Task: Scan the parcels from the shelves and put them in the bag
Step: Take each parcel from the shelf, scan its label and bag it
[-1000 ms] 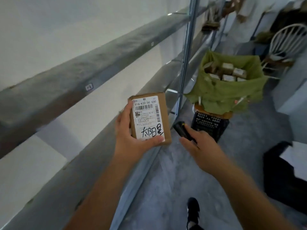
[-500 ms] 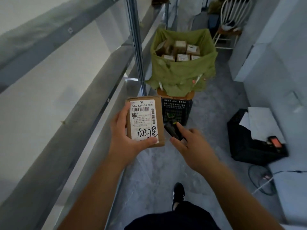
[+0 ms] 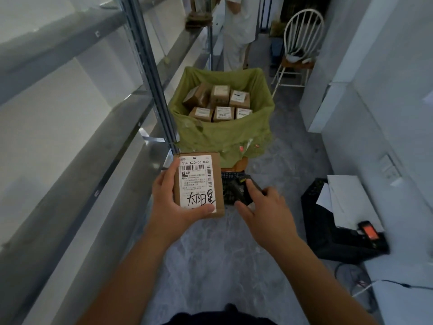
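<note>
Head view showed the left hand (image 3: 174, 208) gripping a labelled parcel (image 3: 199, 184) beside the right hand (image 3: 264, 212), which clutched a scanner (image 3: 241, 190).

A brown parcel (image 3: 199, 184) with a white label (black handwriting by the thumb) sits beside a black scanner (image 3: 241, 191); the bag (image 3: 225, 134) is olive green.

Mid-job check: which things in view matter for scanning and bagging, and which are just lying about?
For the job: parcel in left hand; scanner in right hand; green bag of parcels; shelves.

Lying about: white chair; black crate with papers.
</note>
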Demonstrator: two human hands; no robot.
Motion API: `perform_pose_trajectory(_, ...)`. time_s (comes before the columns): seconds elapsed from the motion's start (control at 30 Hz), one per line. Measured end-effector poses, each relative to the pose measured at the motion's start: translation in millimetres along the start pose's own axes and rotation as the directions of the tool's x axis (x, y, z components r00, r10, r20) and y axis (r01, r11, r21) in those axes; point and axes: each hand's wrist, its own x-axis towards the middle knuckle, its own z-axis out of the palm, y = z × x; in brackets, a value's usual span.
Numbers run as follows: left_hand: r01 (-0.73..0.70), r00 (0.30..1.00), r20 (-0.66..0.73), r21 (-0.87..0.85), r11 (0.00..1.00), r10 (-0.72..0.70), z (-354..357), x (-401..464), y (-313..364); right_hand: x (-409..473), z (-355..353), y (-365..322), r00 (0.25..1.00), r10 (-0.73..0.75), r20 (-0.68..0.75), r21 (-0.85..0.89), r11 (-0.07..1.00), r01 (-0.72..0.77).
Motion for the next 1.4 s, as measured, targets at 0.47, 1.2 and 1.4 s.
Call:
perform_pose_trajectory(0.47,-0.002,0.996,0.091,-0.023,1.000,0.005,46.7,199.4,-51.5,173.7,7.0,-5.3,0.991,0.125,0.050,-0.109,0.987,-0.119)
perform_pose_trajectory(1.2,0.195,0.918,0.368,-0.094,0.976,-0.148,115.2,466.2,-88.9,397.3,-20.6,-13.0,0.937,0.350,-0.018,-0.005,0.937,-0.350)
perform_pose_trajectory(1.4,0.184,0.921,0.358,-0.048,0.982,-0.156,164.2,521.2,-84.3,468.2,-50.1,27.2,0.947,0.320,-0.013,0.002,0.947,-0.320)
